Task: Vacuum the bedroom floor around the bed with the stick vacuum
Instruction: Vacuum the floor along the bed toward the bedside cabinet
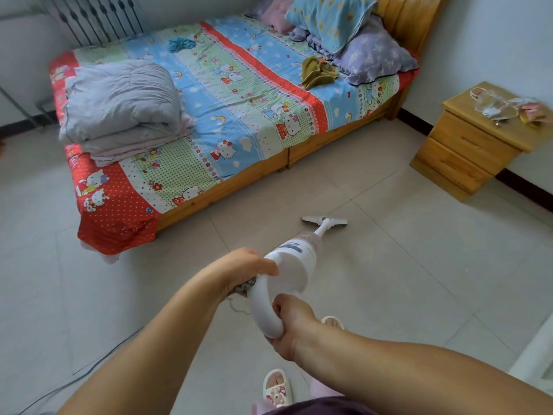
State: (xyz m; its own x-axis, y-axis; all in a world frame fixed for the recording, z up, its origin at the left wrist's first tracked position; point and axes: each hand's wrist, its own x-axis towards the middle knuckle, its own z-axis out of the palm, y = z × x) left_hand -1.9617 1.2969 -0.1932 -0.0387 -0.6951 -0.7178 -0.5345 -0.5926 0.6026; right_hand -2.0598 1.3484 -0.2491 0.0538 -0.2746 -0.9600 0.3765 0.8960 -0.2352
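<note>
I hold a white stick vacuum [294, 262] in both hands, pointed away from me across the tiled floor [389, 265]. Its flat floor head [324, 220] rests on the tiles a short way from the long side of the bed [209, 94]. My left hand [247, 269] grips the top of the looped handle where it meets the body. My right hand [291, 324] is closed around the lower end of the loop. The bed has a wooden frame and a bright cartoon-print sheet.
A folded grey quilt [122, 103] and pillows [353, 37] lie on the bed. A wooden nightstand [475, 139] with small items stands by the right wall. A dark cable [89, 366] runs over the floor at lower left. My slippered feet [276, 387] are below.
</note>
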